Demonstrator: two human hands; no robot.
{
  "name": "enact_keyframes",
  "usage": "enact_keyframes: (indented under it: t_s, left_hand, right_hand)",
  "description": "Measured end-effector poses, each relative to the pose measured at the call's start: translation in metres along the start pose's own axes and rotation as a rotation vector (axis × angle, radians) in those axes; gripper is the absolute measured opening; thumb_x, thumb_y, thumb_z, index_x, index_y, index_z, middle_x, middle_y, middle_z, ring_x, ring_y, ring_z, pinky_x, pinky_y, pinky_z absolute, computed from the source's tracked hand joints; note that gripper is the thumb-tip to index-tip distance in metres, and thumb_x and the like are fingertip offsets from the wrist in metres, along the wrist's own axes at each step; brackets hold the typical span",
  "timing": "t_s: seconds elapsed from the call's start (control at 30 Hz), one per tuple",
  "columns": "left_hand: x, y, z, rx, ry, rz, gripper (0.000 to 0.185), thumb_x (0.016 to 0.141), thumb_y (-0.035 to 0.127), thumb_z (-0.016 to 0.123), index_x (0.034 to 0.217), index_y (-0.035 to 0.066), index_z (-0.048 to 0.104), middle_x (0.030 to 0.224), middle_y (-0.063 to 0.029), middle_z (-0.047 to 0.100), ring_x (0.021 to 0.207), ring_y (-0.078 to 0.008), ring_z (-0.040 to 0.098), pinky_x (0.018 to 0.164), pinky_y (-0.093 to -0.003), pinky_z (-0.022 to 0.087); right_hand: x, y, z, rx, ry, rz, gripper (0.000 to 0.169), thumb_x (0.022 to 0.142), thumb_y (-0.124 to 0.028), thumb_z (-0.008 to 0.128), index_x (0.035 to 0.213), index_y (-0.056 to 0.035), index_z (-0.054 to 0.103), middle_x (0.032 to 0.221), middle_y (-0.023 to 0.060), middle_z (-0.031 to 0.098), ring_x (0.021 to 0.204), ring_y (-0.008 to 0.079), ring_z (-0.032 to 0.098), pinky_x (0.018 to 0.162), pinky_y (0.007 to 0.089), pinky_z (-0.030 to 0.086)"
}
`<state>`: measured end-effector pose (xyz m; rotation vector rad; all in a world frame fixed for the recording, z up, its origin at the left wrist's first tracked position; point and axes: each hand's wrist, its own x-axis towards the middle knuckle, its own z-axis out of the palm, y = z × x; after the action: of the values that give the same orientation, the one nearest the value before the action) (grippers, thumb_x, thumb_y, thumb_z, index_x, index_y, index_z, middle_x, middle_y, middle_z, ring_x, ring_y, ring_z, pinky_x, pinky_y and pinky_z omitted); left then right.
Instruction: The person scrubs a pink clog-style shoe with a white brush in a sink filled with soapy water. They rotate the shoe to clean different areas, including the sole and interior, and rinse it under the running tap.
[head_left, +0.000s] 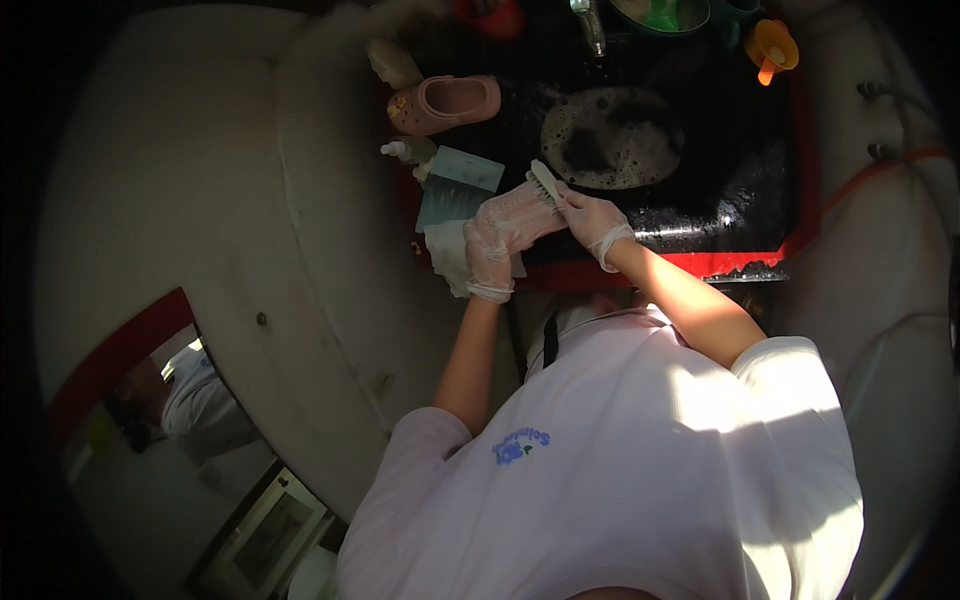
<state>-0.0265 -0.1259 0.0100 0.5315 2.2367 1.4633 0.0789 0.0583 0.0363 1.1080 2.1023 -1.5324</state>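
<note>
Both hands wear clear plastic gloves. My left hand (487, 251) grips a pale pink, foam-covered clog (529, 212) just beyond the front edge of the counter; the glove and suds blur its outline. In my right hand (595, 221) is a white scrub brush (546, 180), its bristles against the clog's far end. Another pink clog (450, 106), with yellow charms on its toe, stands at the back left. Beyond the brush, an oval sink basin (611, 139) has sudsy water in it. Part of the held clog is hidden by my left hand.
Left of my hands are a pale blue plastic box (463, 180), a clear bottle (409, 148) with a white nozzle and a white cloth (450, 251). Along the back stand a red container (495, 16), a metal faucet (590, 26), a bowl (664, 16) and an orange cup (772, 49).
</note>
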Motion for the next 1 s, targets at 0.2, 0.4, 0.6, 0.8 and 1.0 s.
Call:
enact_keyframes:
  t_s: [0.2, 0.4, 0.6, 0.8, 1.0]
  left_hand:
    - [0.007, 0.053, -0.007, -0.406, -0.270, -0.344, 0.037, 0.084, 0.023, 0.061, 0.112, 0.001, 0.051, 0.108, -0.0093, 0.056, 0.096, -0.0163, 0.054, 0.081, -0.0325, 0.046]
    - [-0.018, 0.059, 0.000, -0.145, -0.113, -0.352, 0.057, 0.076, 0.027, 0.073, 0.113, 0.002, 0.038, 0.105, -0.0110, 0.053, 0.087, -0.0191, 0.058, 0.075, -0.0314, 0.051]
    - [-0.016, 0.075, 0.024, 0.412, -0.202, -0.245, 0.055, 0.067, 0.016, 0.076, 0.106, 0.004, 0.039, 0.103, -0.0118, 0.056, 0.089, -0.0208, 0.058, 0.076, -0.0324, 0.049]
    - [-0.032, 0.051, 0.029, 0.583, -0.242, -0.067, 0.055, 0.069, 0.018, 0.074, 0.110, 0.003, 0.040, 0.099, -0.0138, 0.059, 0.089, -0.0267, 0.060, 0.077, -0.0363, 0.048]
    - [-0.030, 0.027, 0.034, 0.540, -0.186, -0.105, 0.056, 0.067, 0.014, 0.069, 0.114, 0.005, 0.039, 0.097, -0.0189, 0.060, 0.086, -0.0381, 0.060, 0.077, -0.0426, 0.047]
  right_hand:
    - [-0.044, -0.038, -0.001, -0.073, -0.120, -0.068, 0.042, 0.090, -0.047, 0.046, 0.124, -0.0264, 0.056, 0.102, 0.0198, 0.064, 0.098, 0.0383, 0.059, 0.087, 0.0400, 0.047]
    - [0.007, 0.029, -0.007, 0.028, -0.034, 0.119, 0.044, 0.094, -0.042, 0.040, 0.129, -0.0188, 0.052, 0.107, 0.0195, 0.063, 0.099, 0.0356, 0.060, 0.085, 0.0386, 0.047]
    - [-0.059, -0.014, -0.014, -0.178, -0.058, -0.212, 0.039, 0.093, -0.042, 0.043, 0.128, -0.0296, 0.053, 0.094, 0.0185, 0.065, 0.089, 0.0348, 0.062, 0.080, 0.0413, 0.049]
    - [-0.030, -0.002, -0.054, -0.346, -0.104, -0.074, 0.040, 0.095, -0.039, 0.041, 0.133, -0.0291, 0.046, 0.090, 0.0155, 0.066, 0.081, 0.0289, 0.065, 0.071, 0.0385, 0.052]
    - [-0.059, -0.025, -0.039, -0.513, -0.323, -0.292, 0.037, 0.094, -0.040, 0.041, 0.129, -0.0356, 0.050, 0.103, 0.0157, 0.064, 0.098, 0.0312, 0.061, 0.089, 0.0395, 0.047]
